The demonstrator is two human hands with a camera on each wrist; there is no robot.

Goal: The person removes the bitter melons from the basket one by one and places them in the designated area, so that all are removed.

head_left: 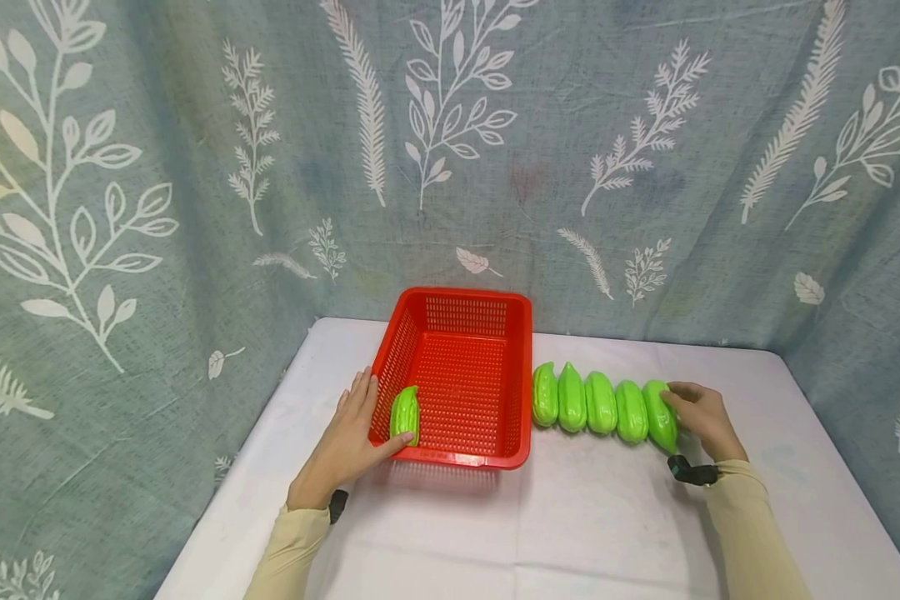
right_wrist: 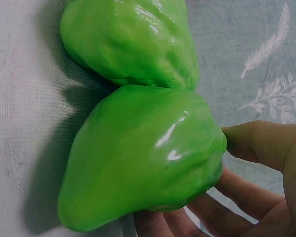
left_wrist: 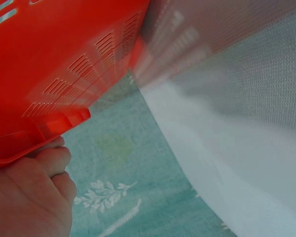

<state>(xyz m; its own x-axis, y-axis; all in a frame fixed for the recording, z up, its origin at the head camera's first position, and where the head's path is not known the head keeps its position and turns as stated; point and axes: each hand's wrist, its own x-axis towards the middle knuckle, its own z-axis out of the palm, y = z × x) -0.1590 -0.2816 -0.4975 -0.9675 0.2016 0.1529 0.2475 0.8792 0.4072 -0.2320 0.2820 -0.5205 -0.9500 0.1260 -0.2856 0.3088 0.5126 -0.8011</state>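
Observation:
A red plastic basket (head_left: 457, 333) stands mid-table, with one green chayote (head_left: 405, 414) inside its front left corner. My left hand (head_left: 351, 433) lies against the basket's left wall with straight fingers, the thumb at the front corner. In the left wrist view the hand (left_wrist: 29, 192) sits just under the basket's rim (left_wrist: 54, 59). Right of the basket lies a row of several chayotes (head_left: 587, 404). My right hand (head_left: 701, 414) grips the rightmost chayote (head_left: 660, 414). Seen from the right wrist, this chayote (right_wrist: 143, 158) rests on the cloth, with fingers (right_wrist: 212, 212) behind it.
A white cloth covers the table (head_left: 570, 517), whose front half is bare. A grey-green leaf-print curtain (head_left: 495, 167) hangs behind and along both sides. A second chayote (right_wrist: 128, 39) touches the gripped one.

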